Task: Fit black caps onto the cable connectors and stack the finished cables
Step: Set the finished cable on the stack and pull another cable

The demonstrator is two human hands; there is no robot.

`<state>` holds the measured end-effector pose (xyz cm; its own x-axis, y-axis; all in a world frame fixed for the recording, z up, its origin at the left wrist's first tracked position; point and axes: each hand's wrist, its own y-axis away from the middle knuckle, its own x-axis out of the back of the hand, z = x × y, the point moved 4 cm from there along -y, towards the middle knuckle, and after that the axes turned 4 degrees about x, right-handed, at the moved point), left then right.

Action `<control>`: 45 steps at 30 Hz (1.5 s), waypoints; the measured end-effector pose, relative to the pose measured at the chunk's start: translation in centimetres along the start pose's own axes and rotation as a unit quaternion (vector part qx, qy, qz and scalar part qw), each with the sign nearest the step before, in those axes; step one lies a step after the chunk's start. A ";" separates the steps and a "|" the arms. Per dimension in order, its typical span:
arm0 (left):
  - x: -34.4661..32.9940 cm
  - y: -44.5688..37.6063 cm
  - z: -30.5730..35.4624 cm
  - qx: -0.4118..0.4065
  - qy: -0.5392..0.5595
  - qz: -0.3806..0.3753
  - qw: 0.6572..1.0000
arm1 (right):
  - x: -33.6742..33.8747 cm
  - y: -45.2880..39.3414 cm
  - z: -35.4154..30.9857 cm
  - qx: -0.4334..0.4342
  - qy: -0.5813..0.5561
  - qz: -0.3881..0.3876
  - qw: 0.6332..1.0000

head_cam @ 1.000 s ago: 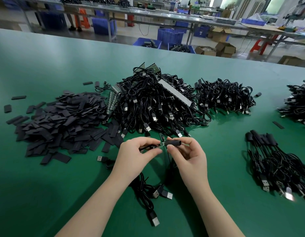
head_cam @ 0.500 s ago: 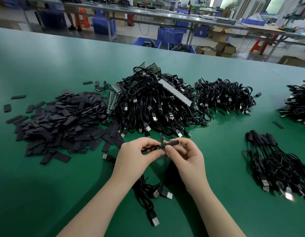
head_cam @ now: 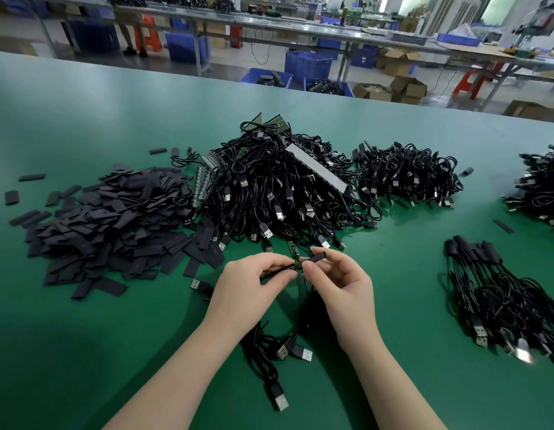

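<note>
My left hand [head_cam: 249, 282] pinches a thin black cable [head_cam: 277, 270] just behind its connector end. My right hand [head_cam: 339, 279] pinches a black cap [head_cam: 314, 259] between thumb and fingers, and the cap sits over that end of the cable. The connector itself is hidden inside the cap. The rest of the cable hangs down between my hands to loose cables with USB plugs [head_cam: 288, 352] lying on the green table [head_cam: 114, 352]. A heap of flat black caps [head_cam: 111, 225] lies to the left. A stack of capped cables [head_cam: 499, 290] lies at the right.
A big tangled heap of uncapped cables [head_cam: 278, 187] fills the table's middle, with a smaller heap [head_cam: 409, 175] to its right and another [head_cam: 542, 187] at the right edge. A green circuit strip [head_cam: 292, 248] lies just beyond my hands. Benches and blue crates stand behind the table.
The cap has slid further onto the cable end; the bare green end seen a second ago is covered. Both hands have stayed close together in the same place.
</note>
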<state>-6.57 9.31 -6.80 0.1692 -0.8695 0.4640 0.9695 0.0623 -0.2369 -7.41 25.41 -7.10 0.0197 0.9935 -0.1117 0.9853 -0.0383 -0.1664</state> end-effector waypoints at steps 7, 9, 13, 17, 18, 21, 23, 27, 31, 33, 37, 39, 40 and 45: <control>0.2 0.3 0.7 -0.055 -0.070 0.058 0.994 | -0.4 0.4 0.5 -0.024 -0.040 0.013 0.999; 0.2 0.4 0.9 -0.061 -0.071 0.063 0.994 | -0.4 0.4 0.5 -0.030 -0.039 0.014 0.999; 0.1 0.4 0.8 -0.067 -0.057 0.051 0.995 | -0.3 0.3 0.5 -0.041 -0.053 0.030 0.997; 0.2 0.5 1.1 -0.091 -0.069 0.069 0.991 | -0.4 0.4 0.4 -0.047 -0.063 0.019 0.997; 0.2 0.5 1.3 -0.096 -0.072 0.076 0.990 | -0.5 0.4 0.4 -0.046 -0.063 0.014 0.997; 0.1 0.5 1.5 -0.109 -0.090 0.086 0.986 | -0.5 0.4 0.3 -0.044 -0.059 0.010 0.997; 0.1 0.6 1.5 -0.114 -0.094 0.088 0.985 | -0.5 0.4 0.4 -0.040 -0.059 0.016 0.997; 0.2 0.6 1.6 -0.106 -0.087 0.093 0.986 | -0.6 0.5 0.5 -0.050 -0.083 0.026 0.995; 0.2 0.6 1.5 -0.106 -0.082 0.092 0.987 | -0.7 0.6 0.6 -0.060 -0.093 0.011 0.994; 0.1 0.6 1.4 -0.107 -0.088 0.087 0.987 | -0.7 0.5 0.6 -0.063 -0.095 0.005 0.993; 0.1 0.5 1.5 -0.110 -0.081 0.082 0.987 | -0.4 0.4 0.6 -0.056 -0.075 0.010 0.996; 0.1 0.5 1.3 -0.090 -0.054 0.075 0.992 | -0.3 0.4 0.6 -0.039 -0.060 0.020 0.997; 0.1 0.5 1.1 -0.080 -0.044 0.074 0.993 | -0.4 0.4 0.5 -0.032 -0.057 0.022 0.998; 0.0 0.5 1.1 -0.077 -0.031 0.076 0.994 | -0.7 0.5 0.5 -0.044 -0.066 0.018 0.997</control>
<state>-5.88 9.85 -6.01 0.3264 -0.8235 0.4641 0.8945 0.1103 -0.4333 -6.98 24.66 -7.63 0.0385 0.9689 -0.2446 0.9955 -0.0583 -0.0742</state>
